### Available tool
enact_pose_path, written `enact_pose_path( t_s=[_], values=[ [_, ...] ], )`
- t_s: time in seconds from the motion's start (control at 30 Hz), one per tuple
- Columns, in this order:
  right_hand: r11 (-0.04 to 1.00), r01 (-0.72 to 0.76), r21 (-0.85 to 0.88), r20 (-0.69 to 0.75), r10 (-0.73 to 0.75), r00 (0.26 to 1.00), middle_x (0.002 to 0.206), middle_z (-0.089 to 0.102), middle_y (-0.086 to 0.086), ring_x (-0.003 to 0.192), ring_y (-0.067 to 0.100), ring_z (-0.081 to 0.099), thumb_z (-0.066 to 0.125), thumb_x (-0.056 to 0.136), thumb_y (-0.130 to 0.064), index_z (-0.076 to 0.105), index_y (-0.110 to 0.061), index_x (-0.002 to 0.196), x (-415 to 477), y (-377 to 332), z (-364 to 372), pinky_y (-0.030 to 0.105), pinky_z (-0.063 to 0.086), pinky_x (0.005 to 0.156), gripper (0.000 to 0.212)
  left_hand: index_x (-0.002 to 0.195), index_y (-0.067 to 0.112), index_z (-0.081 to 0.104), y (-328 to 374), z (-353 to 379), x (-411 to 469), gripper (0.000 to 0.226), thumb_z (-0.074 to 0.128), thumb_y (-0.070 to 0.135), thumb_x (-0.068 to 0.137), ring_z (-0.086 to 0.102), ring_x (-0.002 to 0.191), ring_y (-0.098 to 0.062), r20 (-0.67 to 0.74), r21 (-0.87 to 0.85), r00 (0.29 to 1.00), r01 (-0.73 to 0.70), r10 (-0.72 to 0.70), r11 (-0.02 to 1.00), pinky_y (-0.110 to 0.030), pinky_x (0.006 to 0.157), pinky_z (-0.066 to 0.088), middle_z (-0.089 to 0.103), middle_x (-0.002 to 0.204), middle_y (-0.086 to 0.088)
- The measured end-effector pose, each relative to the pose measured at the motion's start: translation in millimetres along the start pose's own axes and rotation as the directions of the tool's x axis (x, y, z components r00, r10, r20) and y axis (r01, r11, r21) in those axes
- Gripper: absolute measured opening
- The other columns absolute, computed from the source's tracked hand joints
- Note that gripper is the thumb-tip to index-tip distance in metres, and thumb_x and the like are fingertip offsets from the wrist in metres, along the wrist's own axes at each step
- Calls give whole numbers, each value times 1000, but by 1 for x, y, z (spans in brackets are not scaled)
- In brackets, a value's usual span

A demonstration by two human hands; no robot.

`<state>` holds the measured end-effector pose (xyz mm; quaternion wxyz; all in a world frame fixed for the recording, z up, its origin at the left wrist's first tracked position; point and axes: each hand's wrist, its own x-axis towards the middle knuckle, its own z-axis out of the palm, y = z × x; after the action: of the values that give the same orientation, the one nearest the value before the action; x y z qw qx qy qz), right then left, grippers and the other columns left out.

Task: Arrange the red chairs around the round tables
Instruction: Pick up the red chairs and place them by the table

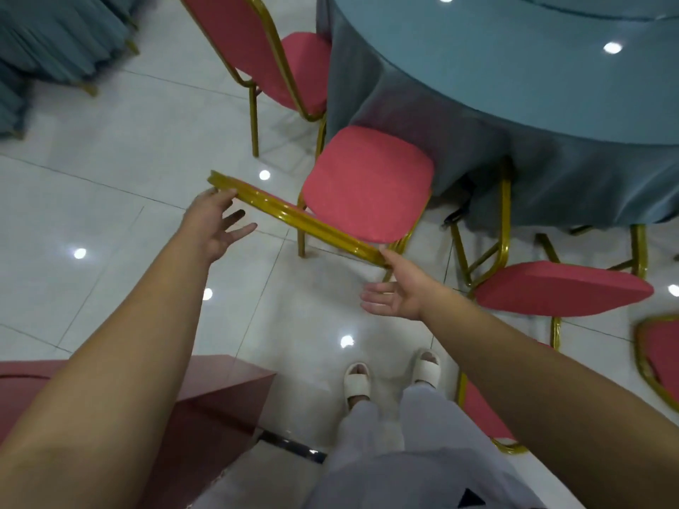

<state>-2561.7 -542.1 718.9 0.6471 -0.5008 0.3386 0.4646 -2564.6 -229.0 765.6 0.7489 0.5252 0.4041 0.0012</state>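
A red chair (367,181) with a gold frame stands in front of me, its seat against the round table (496,67) draped in blue-grey cloth. My left hand (216,225) is at the left end of the chair's gold backrest top, fingers spread, thumb touching the rail. My right hand (395,292) is at the rail's right end, palm up and fingers apart, thumb against the rail. Neither hand is closed around it. A second red chair (257,49) stands to the left at the table. A third red chair (558,286) sits to the right.
Glossy white tiled floor all around. A red-covered surface (205,398) is at my lower left. Another red chair back (661,358) shows at the right edge, and one more by my right leg. Blue-covered chairs (55,42) stand at the upper left. My sandalled feet are below.
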Motion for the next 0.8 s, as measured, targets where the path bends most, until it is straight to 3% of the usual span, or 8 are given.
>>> enact_pose_path(
  t_s=[0.07,0.2,0.4,0.53,0.6,0.8],
  values=[
    [999,40,-24,2,-40,999,117,60,22,95,35,66,62,95,-40,57,-13,110,-5,-9,-14,44,61,59,32,138,20,47,-5,29,0,47,64,17,94,57,112,-26,-1,77,1000,-9,9,997,-45,77,61,55,123,-3],
    [996,81,-29,-14,-82,997,117,62,19,99,35,67,62,95,-33,59,-8,119,-13,-1,-65,45,60,64,34,130,17,53,-61,83,-19,34,60,16,96,61,106,-26,69,279,988,115,-139,953,-39,72,58,59,123,-6],
    [948,70,310,-204,-5,979,108,64,19,94,35,65,60,95,-27,60,-2,108,-29,53,-210,44,59,64,28,129,15,58,-165,171,-73,33,59,20,97,64,105,-29,192,662,880,211,-434,719,-39,77,59,63,120,-8],
    [829,170,533,-387,60,920,87,57,17,76,32,58,53,97,-22,56,-4,90,-60,103,-308,38,52,61,20,124,16,61,-201,243,-106,26,56,20,99,65,105,-30,272,802,805,114,-528,587,-36,77,59,65,117,-9],
    [764,221,606,-466,116,877,86,56,17,76,32,56,51,99,-20,55,-4,91,-76,127,-344,38,49,61,19,121,16,62,-214,278,-119,23,56,18,99,66,105,-31,290,840,786,65,-546,539,-36,76,58,66,116,-10],
    [519,320,793,-462,170,870,93,54,16,80,33,57,53,98,-21,54,-7,96,-102,190,-404,50,53,71,15,115,14,64,-266,362,-141,21,61,12,95,66,105,-30,322,919,756,-106,-570,379,-38,81,58,67,115,-13]
  ],
)
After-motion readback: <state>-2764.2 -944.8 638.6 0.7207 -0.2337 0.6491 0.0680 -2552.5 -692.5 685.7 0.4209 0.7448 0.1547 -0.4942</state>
